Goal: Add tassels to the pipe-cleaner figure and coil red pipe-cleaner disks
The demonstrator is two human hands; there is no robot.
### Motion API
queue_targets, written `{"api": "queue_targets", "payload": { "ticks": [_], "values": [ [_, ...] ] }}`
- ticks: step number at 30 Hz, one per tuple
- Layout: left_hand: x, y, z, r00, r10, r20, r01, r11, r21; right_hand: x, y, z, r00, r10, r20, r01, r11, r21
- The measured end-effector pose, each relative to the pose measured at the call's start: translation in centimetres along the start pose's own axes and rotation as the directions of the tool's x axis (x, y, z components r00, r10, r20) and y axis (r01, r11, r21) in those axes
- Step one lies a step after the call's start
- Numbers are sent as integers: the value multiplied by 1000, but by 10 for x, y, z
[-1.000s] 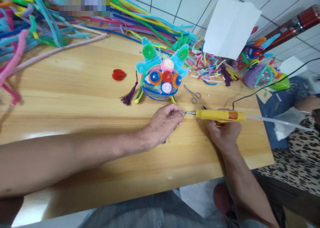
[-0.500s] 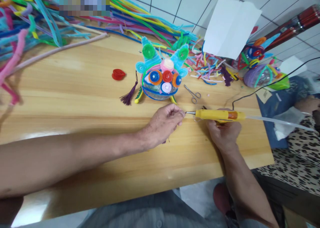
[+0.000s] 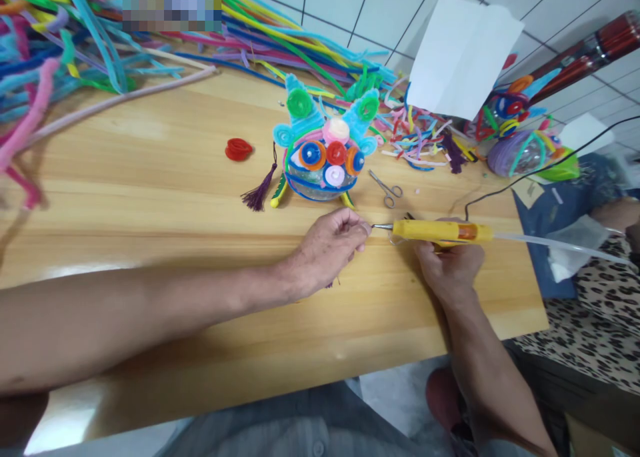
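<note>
My right hand [image 3: 453, 267] is closed round a yellow hot glue gun [image 3: 430, 231], with a clear glue stick [image 3: 560, 245] running out of its back end. The gun's metal nozzle points left and meets the fingertips of my left hand [image 3: 333, 247]. That hand is pinched shut on a purple tassel [image 3: 329, 285]; a few strands show below the palm and the rest is hidden. Just beyond my hands stands a colourful animal head [image 3: 323, 157] with blue ears and coiled eyes. A second purple tassel [image 3: 257, 189] hangs at its left side and rests on the table.
Small scissors [image 3: 389, 191] lie right of the head, a red coil [image 3: 239, 149] left. Pipe cleaners [image 3: 300, 43] and cut scraps [image 3: 415, 133] line the back. Two more crafts [image 3: 520, 151] stand at right, near a black cord [image 3: 500, 183] and another person's arm [image 3: 617, 213].
Both hands stay in place, the nozzle still at the left fingertips. The whole view has shifted very slightly.
</note>
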State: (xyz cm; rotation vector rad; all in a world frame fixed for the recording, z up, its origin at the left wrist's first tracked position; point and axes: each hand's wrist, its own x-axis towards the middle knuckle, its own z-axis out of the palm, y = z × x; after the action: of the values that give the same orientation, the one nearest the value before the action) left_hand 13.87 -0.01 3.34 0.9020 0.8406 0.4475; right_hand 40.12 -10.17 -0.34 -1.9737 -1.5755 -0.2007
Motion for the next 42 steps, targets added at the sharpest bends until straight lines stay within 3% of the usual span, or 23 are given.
{"api": "queue_targets", "payload": {
  "ticks": [18, 42],
  "values": [
    [1, -1, -1, 1000, 5, 7, -5, 1000, 0, 4, -5, -1, 998, -37, -46, 38, 999, 31],
    [1, -2, -1, 1000, -2, 8, 2, 1000, -7, 4, -3, -1, 1000, -13, -5, 13, 1000, 4]
  ]
}}
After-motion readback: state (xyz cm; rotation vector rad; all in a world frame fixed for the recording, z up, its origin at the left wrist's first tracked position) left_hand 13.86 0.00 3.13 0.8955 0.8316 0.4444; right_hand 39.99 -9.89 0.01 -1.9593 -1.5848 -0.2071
